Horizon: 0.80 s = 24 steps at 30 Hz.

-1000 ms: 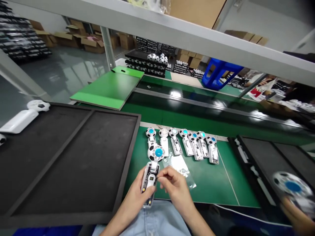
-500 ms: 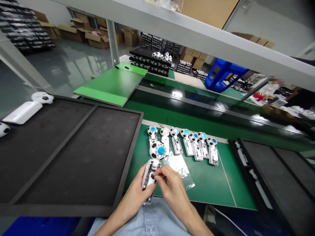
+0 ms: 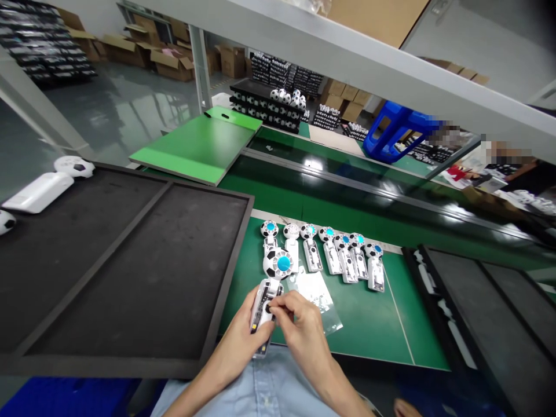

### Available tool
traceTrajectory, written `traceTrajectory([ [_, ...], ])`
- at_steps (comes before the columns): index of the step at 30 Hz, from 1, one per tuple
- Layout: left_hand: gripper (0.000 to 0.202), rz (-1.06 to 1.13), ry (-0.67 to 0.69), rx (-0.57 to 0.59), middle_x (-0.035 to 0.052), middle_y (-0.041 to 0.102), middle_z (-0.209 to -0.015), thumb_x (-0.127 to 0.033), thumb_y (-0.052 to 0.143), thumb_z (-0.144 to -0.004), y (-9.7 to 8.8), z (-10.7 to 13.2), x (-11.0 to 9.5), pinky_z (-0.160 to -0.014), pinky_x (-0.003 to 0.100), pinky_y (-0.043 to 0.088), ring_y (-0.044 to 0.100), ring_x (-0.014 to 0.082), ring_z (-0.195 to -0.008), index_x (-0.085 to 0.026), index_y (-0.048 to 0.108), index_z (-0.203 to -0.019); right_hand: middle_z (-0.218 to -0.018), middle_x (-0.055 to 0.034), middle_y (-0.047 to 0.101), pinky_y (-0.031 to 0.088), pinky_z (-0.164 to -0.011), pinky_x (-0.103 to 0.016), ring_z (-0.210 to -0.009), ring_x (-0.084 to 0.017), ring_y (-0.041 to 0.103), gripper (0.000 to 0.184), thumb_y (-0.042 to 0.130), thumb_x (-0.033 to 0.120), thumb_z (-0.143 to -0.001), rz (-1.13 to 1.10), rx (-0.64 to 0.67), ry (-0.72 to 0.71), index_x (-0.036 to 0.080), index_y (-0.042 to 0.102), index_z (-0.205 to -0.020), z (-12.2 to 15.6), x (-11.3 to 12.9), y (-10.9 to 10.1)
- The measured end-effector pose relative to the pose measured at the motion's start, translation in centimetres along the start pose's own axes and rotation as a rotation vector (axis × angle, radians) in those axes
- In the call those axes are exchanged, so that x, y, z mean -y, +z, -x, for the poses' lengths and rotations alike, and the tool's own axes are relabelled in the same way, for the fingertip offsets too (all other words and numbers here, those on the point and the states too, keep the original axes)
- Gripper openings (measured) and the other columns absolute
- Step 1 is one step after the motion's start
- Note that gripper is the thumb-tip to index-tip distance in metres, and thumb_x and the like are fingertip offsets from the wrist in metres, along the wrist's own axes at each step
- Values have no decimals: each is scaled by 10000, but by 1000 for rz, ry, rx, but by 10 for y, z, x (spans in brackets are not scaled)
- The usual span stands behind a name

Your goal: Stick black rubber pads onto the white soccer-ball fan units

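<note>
Smooth green mat [image 3: 369, 324] beneath white plastic soccer-ball fans [image 3: 331, 252]

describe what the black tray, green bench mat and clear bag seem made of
The black tray looks like matte foam in a firmer frame: dull, no glare. The green bench mat seems smooth rubber or vinyl, with a soft sheen; hard to be sure. The clear bag looks like thin glossy plastic film, see-through with bright highlights.

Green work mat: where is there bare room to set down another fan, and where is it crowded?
Bare green mat lies between the plastic bag and the right black tray. The left black foam tray also has open surface. Crowded: the soccer-ball fan row, and around the left hand and right hand.
</note>
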<state>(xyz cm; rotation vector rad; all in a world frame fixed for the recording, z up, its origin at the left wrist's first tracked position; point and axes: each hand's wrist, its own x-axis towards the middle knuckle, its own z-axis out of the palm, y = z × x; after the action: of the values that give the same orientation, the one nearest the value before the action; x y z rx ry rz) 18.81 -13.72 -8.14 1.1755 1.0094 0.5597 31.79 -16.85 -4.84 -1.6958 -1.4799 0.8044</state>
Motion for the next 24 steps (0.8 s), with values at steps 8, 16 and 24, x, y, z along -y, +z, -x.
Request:
traceTrajectory([
  [8,632,-17,20,-31,109,520,-1262,-243,524,-715,0,0,1,-977,334,375,510,256,-1116,-144,364,-1319,-750,-15,622,448,-598,-226,-656,-129,578,173,490,138,-829,55,-5,-43,193,653,-814,0,3,0],
  [16,606,77,57,-30,133,430,-1365,-374,499,-797,-1,-1,4,-1068,362,281,382,261,-1262,-129,344,-1330,-846,-64,607,502,-660,-248,-743,-146,610,269,397,94,-893,190,-112,-311,184,623,-1007,10,-6,10],
  [24,500,120,33,-92,99,545,-1243,-430,508,-813,-1,-4,-1,-973,317,389,485,254,-1166,-157,452,-1228,-1112,-107,509,498,-831,-367,-1013,-205,537,527,324,17,-848,129,-133,-293,292,522,-1252,21,-12,17],
])
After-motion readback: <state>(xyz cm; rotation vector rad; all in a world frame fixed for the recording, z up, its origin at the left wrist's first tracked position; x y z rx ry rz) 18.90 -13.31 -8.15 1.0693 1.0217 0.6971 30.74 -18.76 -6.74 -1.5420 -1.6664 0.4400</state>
